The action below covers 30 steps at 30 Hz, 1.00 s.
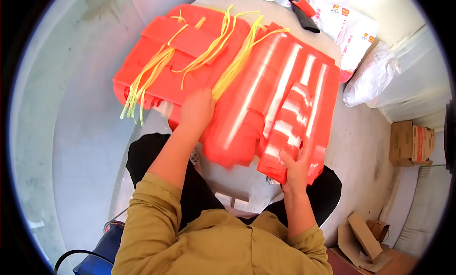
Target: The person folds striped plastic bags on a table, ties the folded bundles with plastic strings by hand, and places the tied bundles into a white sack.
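Observation:
My left hand (198,107) is closed around the lower end of a bundle of yellow strings (242,58), beside a large orange-red piece with shiny white stripes (251,92). My right hand (295,173) grips the near end of a narrow folded orange-red strip with white bands (288,123), its thumb on top. That strip lies at an angle over the striped piece. Left of the striped piece is a red object with a flat top (190,39), and more yellow strings (151,77) hang over it. The near edge of the striped piece is blurred.
A dark object with a red part (305,14) lies at the back, near white printed bags (354,39). A white plastic bag (371,75) is at right. Cardboard boxes (409,143) stand farther right, with cardboard pieces (363,241) below. A blue bag (102,251) is at lower left.

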{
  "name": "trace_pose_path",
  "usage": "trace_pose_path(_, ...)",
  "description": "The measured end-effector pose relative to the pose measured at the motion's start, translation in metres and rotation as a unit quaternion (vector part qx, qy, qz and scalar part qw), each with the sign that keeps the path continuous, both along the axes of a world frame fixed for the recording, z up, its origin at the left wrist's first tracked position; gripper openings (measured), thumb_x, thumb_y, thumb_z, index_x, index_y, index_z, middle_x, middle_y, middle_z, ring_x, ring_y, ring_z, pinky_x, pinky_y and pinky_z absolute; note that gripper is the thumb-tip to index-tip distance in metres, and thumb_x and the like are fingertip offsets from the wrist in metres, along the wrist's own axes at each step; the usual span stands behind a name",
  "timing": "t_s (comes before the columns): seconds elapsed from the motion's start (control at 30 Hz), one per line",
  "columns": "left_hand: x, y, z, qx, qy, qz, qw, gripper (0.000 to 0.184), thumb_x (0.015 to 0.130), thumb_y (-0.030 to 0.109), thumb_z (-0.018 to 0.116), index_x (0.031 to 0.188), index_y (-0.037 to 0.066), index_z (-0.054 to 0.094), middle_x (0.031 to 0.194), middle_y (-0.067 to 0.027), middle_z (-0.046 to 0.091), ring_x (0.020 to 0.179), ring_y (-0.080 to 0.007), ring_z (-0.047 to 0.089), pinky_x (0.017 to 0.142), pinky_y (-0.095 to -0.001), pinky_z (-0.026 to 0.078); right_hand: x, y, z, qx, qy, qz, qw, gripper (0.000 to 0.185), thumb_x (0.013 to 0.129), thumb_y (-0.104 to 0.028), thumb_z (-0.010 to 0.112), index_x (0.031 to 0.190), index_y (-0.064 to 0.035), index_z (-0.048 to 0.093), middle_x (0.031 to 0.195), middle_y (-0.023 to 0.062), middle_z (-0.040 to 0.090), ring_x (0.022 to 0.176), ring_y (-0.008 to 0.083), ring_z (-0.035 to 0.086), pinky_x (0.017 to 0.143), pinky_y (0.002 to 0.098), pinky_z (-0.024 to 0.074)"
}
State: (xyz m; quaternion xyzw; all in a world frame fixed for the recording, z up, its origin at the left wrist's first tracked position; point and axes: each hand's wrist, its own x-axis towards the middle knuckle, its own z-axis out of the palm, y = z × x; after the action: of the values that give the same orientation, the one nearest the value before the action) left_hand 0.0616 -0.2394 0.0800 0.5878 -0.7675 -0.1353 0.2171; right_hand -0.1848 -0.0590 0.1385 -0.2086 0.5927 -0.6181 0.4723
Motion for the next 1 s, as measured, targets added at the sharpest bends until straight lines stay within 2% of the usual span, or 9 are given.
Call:
trace_pose_path(0.27,0.002,-0.013,0.0,-0.011,0.021,0.01,1.0,0.015,0.092,0.015,0.065,0.088,0.0,0.065,0.092,-0.0192,0.069,0.09,-0.0402,0.067,0.08,-0.0493,0.055,-0.003,0.0,0.003,-0.024,-0.05,0.004,0.998,0.08,0.092,0.002,0.065,0.162,-0.0063,0.027,0.152,0.0153,0.046,0.129,0.0288,0.058,0.1,0.0418,0.0569)
trace_pose_path(0.4,0.005,-0.003,0.036,0.086,0.153,0.04,0.984,0.017,0.091,0.016,0.067,0.091,0.0,0.068,0.089,-0.0161,0.07,0.084,-0.0304,0.069,0.075,-0.0395,0.054,-0.004,0.004,0.006,-0.031,-0.161,0.011,0.986,0.071,0.095,-0.005,0.066,0.158,-0.0026,0.033,0.147,0.0175,0.053,0.127,0.0316,0.06,0.098,0.0443,0.0582)
trace_pose_path(0.47,0.008,0.004,0.056,0.18,0.267,0.017,0.947,0.016,0.092,0.018,0.068,0.093,0.001,0.07,0.086,-0.0115,0.07,0.08,-0.0227,0.068,0.073,-0.0336,0.053,-0.002,0.003,0.011,-0.022,-0.241,0.024,0.97,0.066,0.096,-0.007,0.066,0.155,-0.0006,0.037,0.143,0.0186,0.057,0.127,0.0326,0.061,0.099,0.0461,0.0579)
trace_pose_path(0.57,-0.002,0.028,0.063,0.369,0.468,-0.01,0.803,0.013,0.092,0.017,0.069,0.089,0.004,0.069,0.08,0.0041,0.063,0.074,-0.0042,0.057,0.064,-0.0244,0.046,0.003,0.0,0.014,-0.002,-0.336,0.044,0.941,0.056,0.098,-0.01,0.065,0.149,0.0012,0.044,0.136,0.0193,0.063,0.124,0.0329,0.063,0.101,0.0482,0.0567)
trace_pose_path(0.63,-0.019,0.047,0.05,0.407,0.428,-0.112,0.799,0.01,0.093,0.015,0.068,0.091,0.005,0.069,0.08,0.0037,0.063,0.072,-0.0061,0.058,0.061,-0.0263,0.046,0.009,-0.001,0.014,0.012,-0.381,0.051,0.923,0.051,0.099,-0.011,0.064,0.146,0.0011,0.047,0.133,0.019,0.065,0.121,0.032,0.065,0.102,0.049,0.0562)
trace_pose_path(0.73,-0.046,0.073,0.067,0.52,0.326,-0.16,0.773,0.011,0.094,0.015,0.068,0.099,0.004,0.07,0.08,0.0035,0.063,0.072,-0.0064,0.058,0.06,-0.0269,0.047,0.014,-0.003,0.01,0.033,-0.398,0.078,0.913,0.045,0.1,-0.013,0.063,0.142,0.0006,0.051,0.131,0.0178,0.066,0.119,0.031,0.067,0.102,0.0488,0.0564)
trace_pose_path(0.83,-0.052,0.073,0.098,0.5,0.203,-0.251,0.803,0.016,0.096,0.014,0.067,0.107,0.003,0.071,0.082,0.0013,0.065,0.071,-0.0078,0.059,0.061,-0.0272,0.049,0.013,-0.006,0.003,0.034,-0.391,0.098,0.915,0.045,0.099,-0.013,0.065,0.141,-0.0007,0.053,0.131,0.0158,0.067,0.118,0.0298,0.067,0.101,0.0476,0.0572)
trace_pose_path(0.93,-0.058,0.064,0.046,0.539,0.287,-0.179,0.771,0.024,0.099,0.016,0.066,0.12,0.003,0.066,0.096,-0.003,0.067,0.082,-0.0105,0.062,0.07,-0.0279,0.052,0.011,-0.008,0.004,0.024,-0.353,0.107,0.929,0.047,0.097,-0.012,0.068,0.141,-0.0021,0.054,0.132,0.0138,0.067,0.118,0.0275,0.067,0.101,0.0461,0.0573)
trace_pose_path(1.0,-0.061,0.059,0.041,0.562,0.382,-0.117,0.725,0.031,0.101,0.016,0.066,0.129,0.004,0.061,0.106,-0.0052,0.066,0.09,-0.0121,0.063,0.075,-0.0286,0.054,0.008,-0.009,0.005,0.035,-0.287,0.114,0.95,0.049,0.096,-0.011,0.07,0.141,-0.0029,0.054,0.133,0.0122,0.066,0.119,0.0257,0.067,0.101,0.045,0.0567)
